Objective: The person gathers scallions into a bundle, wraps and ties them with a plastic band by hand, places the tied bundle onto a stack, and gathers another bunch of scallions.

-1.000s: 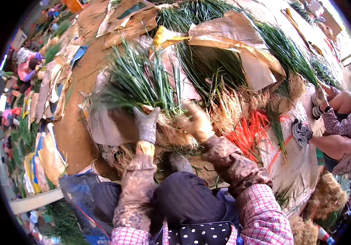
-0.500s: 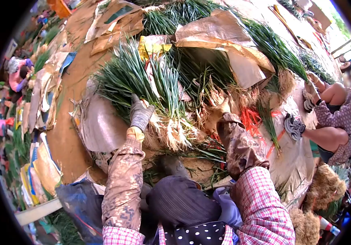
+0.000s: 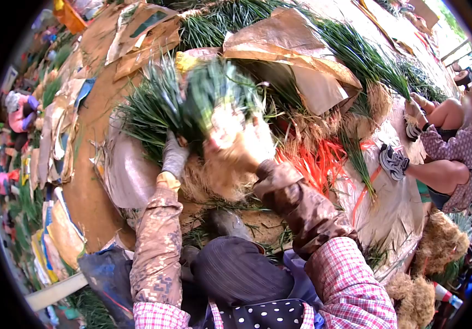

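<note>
Long green plants with pale, stringy roots lie in a bundle (image 3: 151, 112) before me. My left hand (image 3: 175, 156), in a grey glove, is at the bundle's lower edge, its fingers partly hidden by leaves. My right hand (image 3: 255, 143), in a pale glove and blurred by motion, is closed at the root end of a bunch of plants (image 3: 222, 88), which is smeared too. Right of it, more roots (image 3: 312, 129) stick out from under a brown paper sheet (image 3: 285, 41). Red strips (image 3: 321, 167) lie below those roots.
A seated person (image 3: 458, 142) is at the right, hands on other plants. Brown fibrous clumps (image 3: 441, 244) lie at the lower right. A grey-white sheet (image 3: 126, 175) is left of my left hand. Stacked sacks (image 3: 63, 227) and another person (image 3: 19, 112) are farther left.
My right hand has moved left and up from the roots on the right to the bunch, which is now raised and blurred. My left hand stays by the bundle. The view has shifted slightly.
</note>
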Demonstrator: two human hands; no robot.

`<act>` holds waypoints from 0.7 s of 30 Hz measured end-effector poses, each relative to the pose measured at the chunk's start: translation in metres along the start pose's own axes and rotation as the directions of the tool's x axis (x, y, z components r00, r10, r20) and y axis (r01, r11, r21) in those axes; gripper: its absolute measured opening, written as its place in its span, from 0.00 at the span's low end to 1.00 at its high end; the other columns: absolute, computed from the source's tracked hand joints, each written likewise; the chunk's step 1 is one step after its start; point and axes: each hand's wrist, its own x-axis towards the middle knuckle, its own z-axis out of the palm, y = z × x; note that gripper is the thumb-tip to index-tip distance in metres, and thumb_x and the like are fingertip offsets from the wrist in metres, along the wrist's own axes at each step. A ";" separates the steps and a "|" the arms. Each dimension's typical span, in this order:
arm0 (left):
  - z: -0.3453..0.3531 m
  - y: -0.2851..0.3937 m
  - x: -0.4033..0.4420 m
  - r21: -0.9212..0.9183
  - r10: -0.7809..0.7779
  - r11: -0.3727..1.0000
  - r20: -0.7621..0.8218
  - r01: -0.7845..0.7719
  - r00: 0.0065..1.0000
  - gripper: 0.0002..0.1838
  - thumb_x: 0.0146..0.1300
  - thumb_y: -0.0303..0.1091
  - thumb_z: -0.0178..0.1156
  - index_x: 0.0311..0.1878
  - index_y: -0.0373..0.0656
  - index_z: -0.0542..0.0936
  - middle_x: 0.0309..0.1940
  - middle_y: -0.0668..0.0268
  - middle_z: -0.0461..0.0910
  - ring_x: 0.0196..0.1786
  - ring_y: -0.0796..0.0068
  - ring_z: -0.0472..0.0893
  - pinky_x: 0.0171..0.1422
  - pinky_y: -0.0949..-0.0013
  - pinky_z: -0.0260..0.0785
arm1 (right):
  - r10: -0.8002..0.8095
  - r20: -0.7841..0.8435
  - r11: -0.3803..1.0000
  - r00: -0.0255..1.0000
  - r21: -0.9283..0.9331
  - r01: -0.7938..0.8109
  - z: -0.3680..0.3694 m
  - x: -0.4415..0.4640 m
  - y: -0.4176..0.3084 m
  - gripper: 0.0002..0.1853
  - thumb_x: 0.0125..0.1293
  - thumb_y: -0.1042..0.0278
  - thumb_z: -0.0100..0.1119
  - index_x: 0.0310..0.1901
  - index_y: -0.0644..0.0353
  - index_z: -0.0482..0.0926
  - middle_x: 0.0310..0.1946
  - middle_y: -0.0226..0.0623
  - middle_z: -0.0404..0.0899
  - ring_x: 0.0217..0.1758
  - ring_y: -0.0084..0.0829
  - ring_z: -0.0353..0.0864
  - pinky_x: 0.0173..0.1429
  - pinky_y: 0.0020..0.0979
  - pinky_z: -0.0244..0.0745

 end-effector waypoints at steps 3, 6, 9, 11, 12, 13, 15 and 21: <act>-0.039 -0.025 -0.009 -0.422 -0.239 0.841 0.270 0.338 0.933 0.21 0.61 0.32 0.58 0.58 0.40 0.73 0.40 0.61 0.81 0.34 0.73 0.78 0.38 0.66 0.73 | -0.041 0.133 0.971 0.990 -0.229 0.071 0.033 -0.026 -0.015 0.25 0.58 0.57 0.58 0.51 0.69 0.71 0.39 0.54 0.79 0.41 0.45 0.81 0.44 0.40 0.76; -0.054 -0.055 -0.031 -0.820 -0.142 0.550 0.096 0.159 0.985 0.18 0.66 0.41 0.54 0.50 0.36 0.78 0.43 0.65 0.81 0.44 0.73 0.77 0.52 0.69 0.70 | -0.060 0.307 0.874 0.950 -0.443 0.198 0.040 -0.049 -0.040 0.31 0.57 0.59 0.62 0.53 0.78 0.66 0.28 0.50 0.80 0.31 0.41 0.81 0.35 0.37 0.78; -0.079 0.005 -0.055 -0.813 -0.282 0.568 -0.046 0.128 0.958 0.29 0.67 0.53 0.52 0.58 0.36 0.74 0.53 0.61 0.76 0.55 0.71 0.72 0.62 0.69 0.63 | -0.084 0.467 0.860 0.880 -0.412 0.301 0.046 -0.060 -0.039 0.35 0.58 0.63 0.62 0.57 0.84 0.60 0.25 0.48 0.79 0.29 0.40 0.81 0.33 0.36 0.78; -0.059 0.052 -0.060 -0.665 -0.193 0.747 -0.202 0.010 0.960 0.45 0.57 0.60 0.60 0.68 0.36 0.60 0.64 0.54 0.64 0.66 0.62 0.64 0.71 0.64 0.54 | -0.158 0.428 0.817 0.890 -0.449 0.362 0.075 -0.048 0.001 0.33 0.59 0.66 0.60 0.57 0.84 0.59 0.25 0.48 0.79 0.30 0.43 0.81 0.36 0.38 0.78; -0.030 0.038 -0.052 -0.434 -0.149 0.901 -0.276 0.016 0.950 0.52 0.51 0.59 0.66 0.69 0.35 0.54 0.67 0.49 0.59 0.69 0.57 0.60 0.72 0.62 0.51 | -0.193 0.417 0.828 0.888 -0.416 0.375 0.077 -0.047 0.010 0.31 0.58 0.67 0.59 0.56 0.84 0.60 0.27 0.48 0.80 0.31 0.43 0.81 0.37 0.38 0.79; -0.018 0.044 -0.047 -0.170 -0.089 0.985 -0.338 0.032 0.937 0.60 0.45 0.58 0.72 0.71 0.34 0.49 0.69 0.44 0.54 0.71 0.53 0.56 0.74 0.60 0.49 | -0.228 0.407 0.836 0.884 -0.383 0.392 0.076 -0.047 0.014 0.30 0.58 0.68 0.59 0.54 0.83 0.61 0.28 0.49 0.80 0.32 0.43 0.81 0.38 0.37 0.79; -0.017 0.059 -0.043 -0.047 -0.204 0.979 -0.220 0.198 0.954 0.70 0.34 0.55 0.78 0.73 0.37 0.42 0.70 0.38 0.45 0.74 0.46 0.49 0.75 0.57 0.46 | -0.153 0.455 0.841 0.877 -0.406 0.357 0.064 -0.045 0.009 0.30 0.57 0.67 0.60 0.54 0.81 0.62 0.31 0.50 0.80 0.35 0.42 0.81 0.41 0.36 0.79; -0.012 0.043 -0.030 -0.115 -0.257 0.963 -0.131 0.243 0.957 0.69 0.34 0.54 0.78 0.73 0.39 0.42 0.71 0.41 0.45 0.75 0.48 0.47 0.77 0.58 0.45 | 0.155 0.431 0.987 0.889 -0.029 -0.158 -0.050 -0.013 0.003 0.26 0.57 0.67 0.66 0.57 0.66 0.73 0.41 0.39 0.81 0.42 0.32 0.80 0.47 0.27 0.79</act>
